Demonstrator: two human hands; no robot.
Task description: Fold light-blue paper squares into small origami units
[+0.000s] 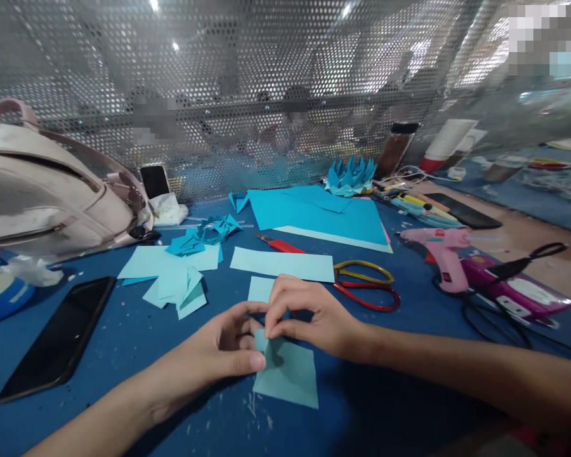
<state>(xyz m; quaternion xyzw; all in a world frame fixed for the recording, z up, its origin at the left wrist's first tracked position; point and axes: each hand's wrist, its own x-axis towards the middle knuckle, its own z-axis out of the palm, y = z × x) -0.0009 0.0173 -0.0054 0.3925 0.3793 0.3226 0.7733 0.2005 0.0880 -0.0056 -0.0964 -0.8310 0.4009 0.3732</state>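
A small light-blue piece of paper (290, 374) lies in front of me on the blue table, its far left part lifted. My left hand (233, 346) pinches its left edge with the thumb on top. The fingertips of my right hand (309, 314) are closed on the paper's raised upper corner, beside my left fingers. Just beyond my hands is another light-blue paper piece (259, 289), partly hidden by my right hand. Farther off lie a light-blue paper strip (280, 263) and scissors (366, 285) with a yellow and a red handle loop, their blades covered by the strip.
Cut paper pieces (178, 285) and folded blue pieces (204, 235) lie left of centre. Behind are blue sheets (318, 216), a red-handled cutter (285, 246) and a folded paper ring (351, 176). A phone (59, 339) lies left; a pink glue gun (445, 254) with a cord stands right.
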